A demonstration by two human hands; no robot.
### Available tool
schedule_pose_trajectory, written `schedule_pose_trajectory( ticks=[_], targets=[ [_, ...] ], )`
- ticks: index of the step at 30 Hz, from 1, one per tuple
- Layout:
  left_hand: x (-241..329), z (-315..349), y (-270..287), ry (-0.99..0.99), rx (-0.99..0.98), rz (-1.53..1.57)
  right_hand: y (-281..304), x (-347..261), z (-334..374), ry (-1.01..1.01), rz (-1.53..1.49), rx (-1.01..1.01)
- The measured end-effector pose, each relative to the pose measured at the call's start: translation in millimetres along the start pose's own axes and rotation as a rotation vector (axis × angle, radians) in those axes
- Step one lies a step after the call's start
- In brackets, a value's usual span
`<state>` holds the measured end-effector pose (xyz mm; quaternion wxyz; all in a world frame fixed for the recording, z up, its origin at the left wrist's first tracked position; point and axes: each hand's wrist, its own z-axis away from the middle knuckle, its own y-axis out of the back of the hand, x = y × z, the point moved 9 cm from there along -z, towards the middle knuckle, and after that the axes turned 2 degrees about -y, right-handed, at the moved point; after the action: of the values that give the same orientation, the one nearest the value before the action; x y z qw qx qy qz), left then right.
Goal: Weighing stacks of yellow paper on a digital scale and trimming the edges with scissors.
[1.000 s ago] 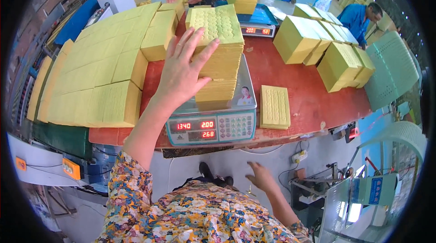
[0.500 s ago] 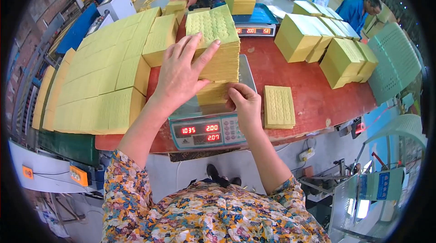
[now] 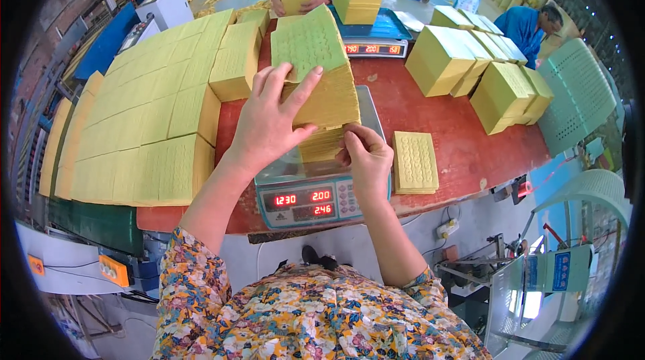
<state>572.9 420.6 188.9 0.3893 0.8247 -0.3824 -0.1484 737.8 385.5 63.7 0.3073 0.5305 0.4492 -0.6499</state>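
A tall stack of embossed yellow paper stands on a weighing scale with a lit red display. The upper part of the stack sits slightly askew over the lower part. My left hand has its fingers spread, fingertips resting on the stack's near top edge and thumb against its front. At the right front edge, where upper and lower parts meet, my right hand pinches the paper between thumb and curled fingers. A low pile of embossed yellow paper lies just to the right of the scale.
Rows of yellow paper blocks cover the left side. More blocks stand at the right on the red table. Beyond my stack is a second scale bearing paper. A co-worker's hands hold a yellow block; another person bends at far right.
The upper paper has tilted and shifted slightly to the right, and my hands have moved with it. The scale's reading has risen. Across the table, the co-worker has lifted a block upright.
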Motion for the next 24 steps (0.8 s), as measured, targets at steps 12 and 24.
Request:
schedule_pose_trajectory(
  ticks=[12, 24],
  targets=[
    [-12.4, 17.7, 5.7, -0.003, 0.147, 0.029, -23.9, -8.9, -3.9, -0.033, 0.129, -0.009],
    [-10.3, 9.8, 6.8, -0.010, 0.161, 0.019, -16.1, 4.6, -5.8, -0.020, -0.007, 0.008]
  ],
)
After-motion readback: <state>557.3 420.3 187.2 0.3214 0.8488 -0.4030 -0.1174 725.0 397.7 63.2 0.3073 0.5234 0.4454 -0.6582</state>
